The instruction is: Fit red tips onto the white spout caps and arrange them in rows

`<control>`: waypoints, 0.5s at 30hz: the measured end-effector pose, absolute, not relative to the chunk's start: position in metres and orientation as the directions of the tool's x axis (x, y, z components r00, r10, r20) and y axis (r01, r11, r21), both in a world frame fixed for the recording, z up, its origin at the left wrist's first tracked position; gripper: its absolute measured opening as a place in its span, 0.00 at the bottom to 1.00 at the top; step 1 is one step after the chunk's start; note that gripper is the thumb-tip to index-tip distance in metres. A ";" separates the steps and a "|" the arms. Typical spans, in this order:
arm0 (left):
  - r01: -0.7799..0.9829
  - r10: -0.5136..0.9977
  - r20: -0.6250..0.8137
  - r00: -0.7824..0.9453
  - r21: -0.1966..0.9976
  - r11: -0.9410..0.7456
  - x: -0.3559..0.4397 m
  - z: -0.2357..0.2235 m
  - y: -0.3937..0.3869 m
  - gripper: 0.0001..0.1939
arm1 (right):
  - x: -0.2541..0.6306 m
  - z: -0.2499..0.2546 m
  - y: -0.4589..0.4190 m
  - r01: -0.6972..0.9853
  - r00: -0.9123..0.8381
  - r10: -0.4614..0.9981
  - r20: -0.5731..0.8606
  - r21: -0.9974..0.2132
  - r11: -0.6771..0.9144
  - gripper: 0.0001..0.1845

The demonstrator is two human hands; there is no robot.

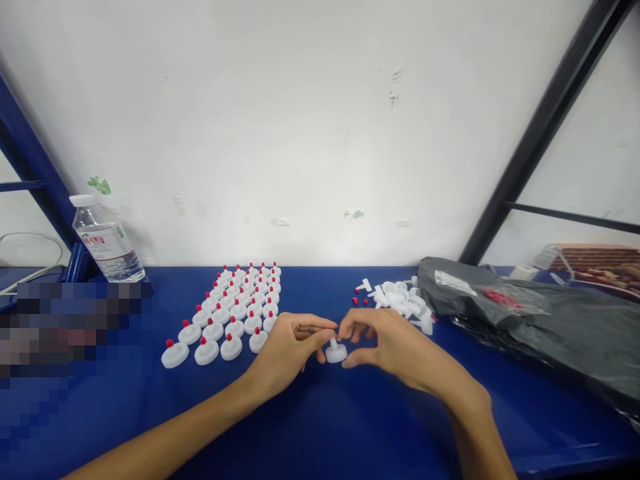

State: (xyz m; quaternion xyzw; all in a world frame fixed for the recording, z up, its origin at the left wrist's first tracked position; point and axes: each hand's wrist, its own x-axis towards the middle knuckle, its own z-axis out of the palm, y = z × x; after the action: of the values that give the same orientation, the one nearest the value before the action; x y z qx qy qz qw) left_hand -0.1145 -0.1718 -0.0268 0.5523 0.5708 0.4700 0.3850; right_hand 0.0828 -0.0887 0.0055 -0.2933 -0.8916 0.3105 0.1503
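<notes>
Both my hands meet at the middle of the blue table (320, 427). A white plastic cap (336, 352) with a short spout stands between them. My right hand (387, 343) curls round its right side, thumb under and fingers over it. My left hand (290, 347) pinches its fingertips together at the cap's left and top; whether something small sits in the pinch I cannot make out. Left of my hands stand several rows of finished white caps with red tips (235, 310).
A loose heap of white caps (400, 300) with a few red tips (356, 295) lies behind my right hand. A grey plastic bag (525, 313) with red parts lies at the right. A water bottle (106, 241) stands back left, by the wall.
</notes>
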 end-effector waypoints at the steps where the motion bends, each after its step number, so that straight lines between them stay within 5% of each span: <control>1: 0.359 0.986 0.136 -0.100 0.929 -0.092 -0.114 -0.026 -0.173 0.13 | 0.083 0.003 -0.087 0.428 -0.787 0.613 0.069 -0.653 0.624 0.17; 4: 0.596 0.959 0.282 -0.042 0.777 -0.202 -0.115 -0.028 -0.177 0.09 | 0.087 0.000 -0.082 0.428 -0.793 0.608 0.045 -0.668 0.608 0.20; 9: 0.800 0.909 0.394 0.139 0.496 -0.337 -0.114 -0.037 -0.183 0.11 | 0.094 0.006 -0.081 0.397 -0.807 0.584 0.090 -0.649 0.649 0.11; 12: 0.884 0.891 0.401 0.212 0.310 -0.350 -0.112 -0.035 -0.186 0.13 | 0.094 0.009 -0.082 0.399 -0.800 0.589 0.113 -0.632 0.664 0.10; 15: 0.898 0.897 0.354 0.265 0.249 -0.364 -0.117 -0.027 -0.186 0.12 | 0.093 0.011 -0.082 0.399 -0.791 0.598 0.128 -0.633 0.663 0.10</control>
State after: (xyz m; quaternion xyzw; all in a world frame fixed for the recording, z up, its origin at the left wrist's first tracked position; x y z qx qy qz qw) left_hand -0.1167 -0.1859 -0.0271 0.7953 0.5640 0.2222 -0.0008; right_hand 0.0929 -0.0823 0.0107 -0.2780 -0.8968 0.3020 0.1649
